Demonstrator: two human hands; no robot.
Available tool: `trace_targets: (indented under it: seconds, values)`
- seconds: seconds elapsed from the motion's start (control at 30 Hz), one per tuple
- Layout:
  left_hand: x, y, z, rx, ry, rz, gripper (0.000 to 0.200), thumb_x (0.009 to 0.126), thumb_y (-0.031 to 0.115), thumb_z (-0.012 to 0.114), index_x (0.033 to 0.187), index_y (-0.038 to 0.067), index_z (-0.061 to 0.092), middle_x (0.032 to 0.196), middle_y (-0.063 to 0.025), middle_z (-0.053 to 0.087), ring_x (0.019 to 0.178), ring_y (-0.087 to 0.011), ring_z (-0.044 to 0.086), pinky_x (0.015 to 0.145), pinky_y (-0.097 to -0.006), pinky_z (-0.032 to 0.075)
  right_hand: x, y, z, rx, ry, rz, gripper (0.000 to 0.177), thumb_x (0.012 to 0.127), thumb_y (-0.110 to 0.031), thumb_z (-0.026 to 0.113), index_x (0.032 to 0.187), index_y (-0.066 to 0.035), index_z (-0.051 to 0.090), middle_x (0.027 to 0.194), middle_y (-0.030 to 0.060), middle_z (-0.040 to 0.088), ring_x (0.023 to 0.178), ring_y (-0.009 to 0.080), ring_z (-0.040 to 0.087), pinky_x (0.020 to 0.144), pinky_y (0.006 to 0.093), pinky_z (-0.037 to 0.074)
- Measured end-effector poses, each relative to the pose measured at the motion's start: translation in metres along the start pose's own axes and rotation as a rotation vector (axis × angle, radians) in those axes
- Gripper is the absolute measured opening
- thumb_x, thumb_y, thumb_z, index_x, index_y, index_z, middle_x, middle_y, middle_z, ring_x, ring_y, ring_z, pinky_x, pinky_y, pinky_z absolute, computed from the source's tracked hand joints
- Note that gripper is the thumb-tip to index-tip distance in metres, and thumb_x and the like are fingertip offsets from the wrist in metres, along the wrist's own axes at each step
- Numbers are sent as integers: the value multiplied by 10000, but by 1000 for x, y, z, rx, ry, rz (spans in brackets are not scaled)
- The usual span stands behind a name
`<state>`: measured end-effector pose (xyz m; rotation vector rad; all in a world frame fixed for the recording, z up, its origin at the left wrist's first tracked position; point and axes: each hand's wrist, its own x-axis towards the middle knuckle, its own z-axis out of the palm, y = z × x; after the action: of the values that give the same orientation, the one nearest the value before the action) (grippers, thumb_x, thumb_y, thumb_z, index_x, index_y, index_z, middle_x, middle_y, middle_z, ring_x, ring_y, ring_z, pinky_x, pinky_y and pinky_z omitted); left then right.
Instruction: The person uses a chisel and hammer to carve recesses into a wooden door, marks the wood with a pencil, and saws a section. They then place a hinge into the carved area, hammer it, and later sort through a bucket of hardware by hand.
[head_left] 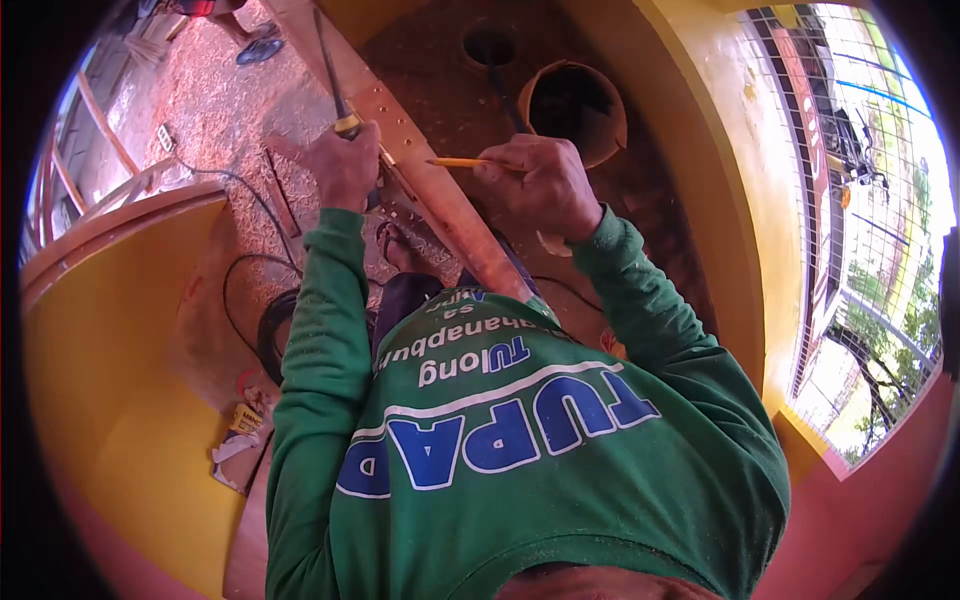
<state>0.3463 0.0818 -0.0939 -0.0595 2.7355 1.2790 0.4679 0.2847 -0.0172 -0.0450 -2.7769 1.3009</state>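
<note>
Yellow walls [110,390] curve around me, over a floor [215,105] strewn with pale shavings. My plank [450,208] slants away from near my shirt [520,470], up between my hands. My right hand [545,180] pinches a pencil [460,162], its tip over the plank; I can't tell whether it touches. My left hand [345,165] is wrapped round a long tool [347,124]. To mark well, I'd press lightly and steady the wood. Counting outward: one plank, one pencil, one tool, one round container [612,125], one outlet strip [165,138], one slippered foot [258,50] of another person.
</note>
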Motion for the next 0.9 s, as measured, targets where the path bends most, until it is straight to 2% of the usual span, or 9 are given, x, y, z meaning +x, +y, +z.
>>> trace_targets:
  seconds: [0.1,0.2,0.23,0.33,0.53,0.6,0.8,0.9]
  values:
    - [7,-8,3,-38,-41,7,328,795,283,638,753,-42,651,677,-191,654,640,-318,644,659,-430,484,16,7,10,-107,-69,-106,170,769,-236,654,821,-91,726,706,107,642,688,311,632,602,428,499]
    - [7,-17,5,-48,-26,74,322,795,279,642,760,-41,652,677,-193,653,635,-317,640,664,-427,486,26,7,23,-145,-28,-226,187,767,-220,689,835,-50,726,679,103,622,633,295,614,556,402,477]
    - [7,-17,5,-42,-7,113,321,795,278,644,762,-41,652,678,-194,654,633,-318,638,666,-426,487,27,7,26,-142,-38,-213,184,772,-236,671,816,-64,719,685,100,624,655,300,620,572,415,483]
    - [8,-15,7,-107,-59,-44,323,795,278,654,766,-44,653,685,-197,655,640,-329,639,675,-427,489,28,7,33,-144,-67,-182,188,785,-269,635,781,-94,705,698,95,629,704,310,633,605,441,497]
    - [9,-23,10,-114,-37,25,331,796,273,658,779,-57,653,692,-197,657,649,-321,643,673,-421,490,29,7,43,-192,-105,-147,180,791,-267,624,769,-103,696,712,86,630,714,307,636,611,448,502]
    - [9,-22,9,-112,-57,-16,329,796,270,656,787,-59,654,697,-199,659,656,-322,645,675,-420,490,29,3,41,-224,-114,-143,180,793,-263,618,757,-102,690,715,83,630,719,306,638,614,448,504]
    - [9,-16,5,-99,-92,-61,335,790,272,658,805,-63,658,714,-201,664,677,-321,652,687,-411,494,35,24,33,-220,11,-182,176,794,-259,599,743,-109,677,718,91,625,712,312,638,607,456,502]
    - [4,-9,2,-92,-56,-44,348,784,282,659,814,-65,660,723,-198,668,685,-312,655,692,-406,496,32,63,-5,-545,144,18,188,798,-265,601,746,-95,662,709,110,626,700,330,634,613,451,506]
